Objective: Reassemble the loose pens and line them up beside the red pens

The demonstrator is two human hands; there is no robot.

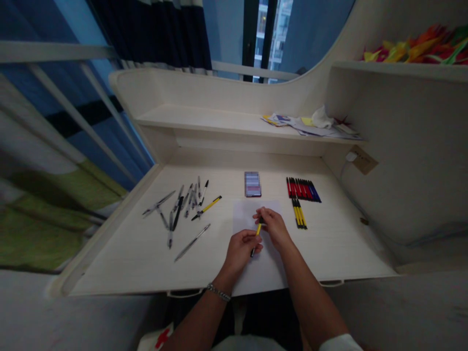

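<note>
Between both hands is a yellow pen (pixel 259 229) with black ends, tilted above a white sheet of paper (pixel 268 273). My left hand (pixel 242 247) grips its lower part, near the dark tip. At the upper black end, the fingers of my right hand (pixel 272 225) are closed on the same pen. Another yellow pen (pixel 211 204) lies left of the paper among clear and black pens (pixel 178 213). To the right, several yellow pens (pixel 299 214) sit side by side, below a row of red and blue pens (pixel 302 189).
A phone (pixel 252 184) lies just beyond the paper. One clear pen (pixel 192 242) rests apart at the left. Papers and a crumpled tissue (pixel 322 118) are on the raised shelf (pixel 219 119). A cable (pixel 345 183) runs down the right wall.
</note>
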